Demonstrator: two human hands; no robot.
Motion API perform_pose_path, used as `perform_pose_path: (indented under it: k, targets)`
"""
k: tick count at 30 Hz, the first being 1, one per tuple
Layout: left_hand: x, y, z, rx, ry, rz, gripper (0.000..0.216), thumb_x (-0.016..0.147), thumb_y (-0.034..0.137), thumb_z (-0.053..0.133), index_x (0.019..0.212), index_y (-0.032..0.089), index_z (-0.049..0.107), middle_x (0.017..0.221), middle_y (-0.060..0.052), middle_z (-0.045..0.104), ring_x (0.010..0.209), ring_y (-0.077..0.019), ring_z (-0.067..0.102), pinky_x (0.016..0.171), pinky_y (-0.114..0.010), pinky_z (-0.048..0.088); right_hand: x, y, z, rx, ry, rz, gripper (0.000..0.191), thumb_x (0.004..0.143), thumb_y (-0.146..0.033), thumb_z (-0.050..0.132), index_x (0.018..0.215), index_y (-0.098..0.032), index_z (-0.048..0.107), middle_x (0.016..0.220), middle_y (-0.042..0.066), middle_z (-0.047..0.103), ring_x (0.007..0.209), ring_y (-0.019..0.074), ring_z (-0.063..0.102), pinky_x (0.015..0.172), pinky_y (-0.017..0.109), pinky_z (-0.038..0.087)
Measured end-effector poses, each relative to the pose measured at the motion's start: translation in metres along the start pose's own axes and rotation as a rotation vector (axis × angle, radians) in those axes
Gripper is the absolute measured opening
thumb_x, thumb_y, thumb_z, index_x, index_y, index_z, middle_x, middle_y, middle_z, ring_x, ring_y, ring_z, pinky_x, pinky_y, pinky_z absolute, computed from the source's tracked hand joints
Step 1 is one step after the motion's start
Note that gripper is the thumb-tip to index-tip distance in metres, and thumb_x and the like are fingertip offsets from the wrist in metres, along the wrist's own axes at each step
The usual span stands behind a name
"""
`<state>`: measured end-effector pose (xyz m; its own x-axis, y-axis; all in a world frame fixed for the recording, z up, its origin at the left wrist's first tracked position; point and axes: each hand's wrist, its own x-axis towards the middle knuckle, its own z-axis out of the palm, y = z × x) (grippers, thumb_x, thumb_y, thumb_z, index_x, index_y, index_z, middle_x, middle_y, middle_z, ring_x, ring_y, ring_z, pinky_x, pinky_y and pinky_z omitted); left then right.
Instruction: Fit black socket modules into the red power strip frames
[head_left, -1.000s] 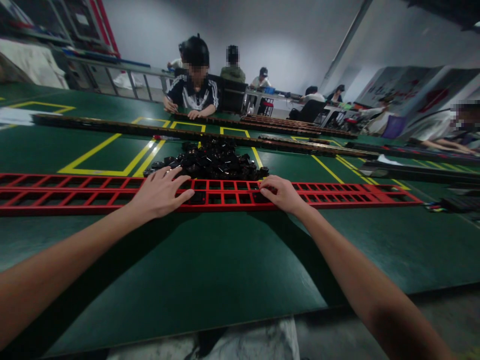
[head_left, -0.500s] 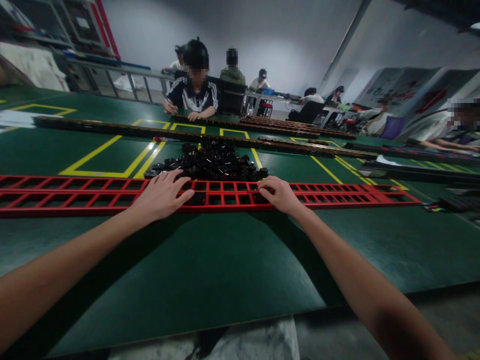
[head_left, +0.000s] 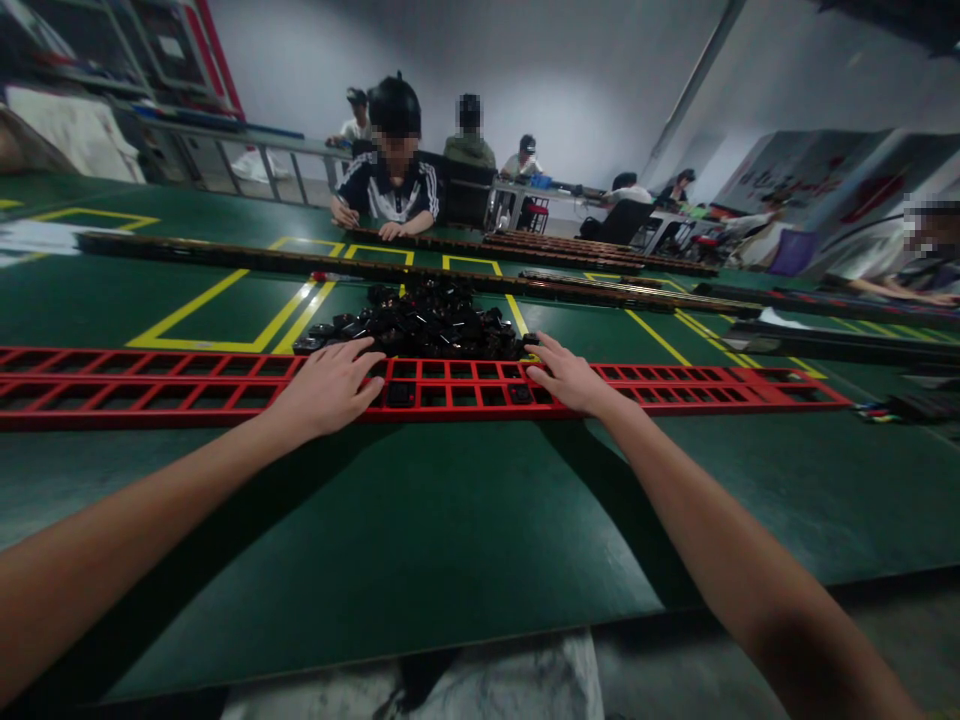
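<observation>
A long red frame point(head_left: 465, 411) with two rows of rectangular openings lies across the table in front of me. My left hand point(head_left: 328, 388) rests over its left part, fingers spread, thumb beside a small black square part point(head_left: 400, 393) seated in a near-row opening. Farther right, another black part point(head_left: 520, 394) sits in the same row, just left of my right hand point(head_left: 568, 378). That hand is open, its fingertips close to a black piece point(head_left: 531, 340) at the pile's right edge; contact is unclear. Behind the frame is a heap of black parts point(head_left: 435, 322).
The green table point(head_left: 420, 540) bears yellow tape outlines. Long dark strips point(head_left: 247, 258) run across it beyond the heap. Opposite me sits a co-worker point(head_left: 390, 190) with both hands on the table. More dark strips point(head_left: 810, 345) lie at the right, near another person.
My right hand has opened and lifted off the black part in the frame, its fingers reaching slightly forward and right. My left hand stays nearly in place.
</observation>
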<state>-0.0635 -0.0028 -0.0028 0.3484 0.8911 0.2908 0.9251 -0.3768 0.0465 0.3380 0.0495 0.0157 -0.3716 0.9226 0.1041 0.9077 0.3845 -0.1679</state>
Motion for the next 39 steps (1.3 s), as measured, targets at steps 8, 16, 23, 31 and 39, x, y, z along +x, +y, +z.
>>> perform_pose_path:
  k: [8, 16, 23, 31, 39]
  targets:
    - [0.0002, 0.0000, -0.0012, 0.011, -0.027, -0.010, 0.065, 0.102, 0.049, 0.032, 0.147, 0.013, 0.059, 0.161, -0.018, 0.048, 0.146, -0.0359, 0.047, 0.122, -0.054, 0.037, -0.0009, -0.0020, -0.0008, -0.021, 0.008, -0.030, 0.047, 0.109, -0.046, 0.042, 0.143, -0.021, 0.062, 0.149, 0.015, 0.062, 0.137, 0.0353, 0.059, 0.112, 0.056, 0.046]
    - [0.0001, 0.0004, -0.0014, -0.007, -0.014, -0.003, 0.064, 0.102, 0.049, 0.033, 0.147, 0.012, 0.060, 0.161, -0.018, 0.049, 0.148, -0.0354, 0.046, 0.123, -0.053, 0.035, -0.0001, -0.0012, 0.0020, -0.077, 0.054, -0.062, 0.040, 0.108, -0.043, 0.044, 0.125, -0.019, 0.072, 0.124, 0.015, 0.076, 0.110, 0.0328, 0.071, 0.094, 0.047, 0.053]
    - [0.0003, 0.0002, -0.0013, -0.014, -0.014, 0.002, 0.064, 0.101, 0.048, 0.034, 0.147, 0.011, 0.060, 0.161, -0.019, 0.049, 0.147, -0.0363, 0.046, 0.122, -0.054, 0.036, -0.0004, -0.0020, 0.0015, -0.084, 0.044, -0.056, 0.041, 0.108, -0.043, 0.044, 0.126, -0.019, 0.072, 0.124, 0.015, 0.076, 0.110, 0.0326, 0.071, 0.095, 0.047, 0.053]
    - [0.0002, -0.0003, -0.0014, 0.011, -0.024, 0.000, 0.065, 0.102, 0.050, 0.032, 0.148, 0.012, 0.059, 0.161, -0.018, 0.048, 0.147, -0.0356, 0.046, 0.122, -0.054, 0.036, -0.0009, -0.0015, 0.0017, -0.042, 0.059, -0.059, 0.040, 0.107, -0.043, 0.045, 0.123, -0.020, 0.074, 0.119, 0.015, 0.077, 0.105, 0.0323, 0.072, 0.091, 0.046, 0.054]
    - [0.0001, 0.0012, -0.0024, -0.012, -0.011, 0.002, 0.065, 0.101, 0.048, 0.033, 0.146, 0.011, 0.060, 0.161, -0.019, 0.049, 0.146, -0.0371, 0.047, 0.121, -0.055, 0.037, -0.0015, -0.0018, 0.0020, -0.039, 0.070, -0.036, 0.043, 0.107, -0.043, 0.047, 0.137, -0.020, 0.067, 0.130, 0.016, 0.074, 0.114, 0.0348, 0.071, 0.098, 0.049, 0.053]
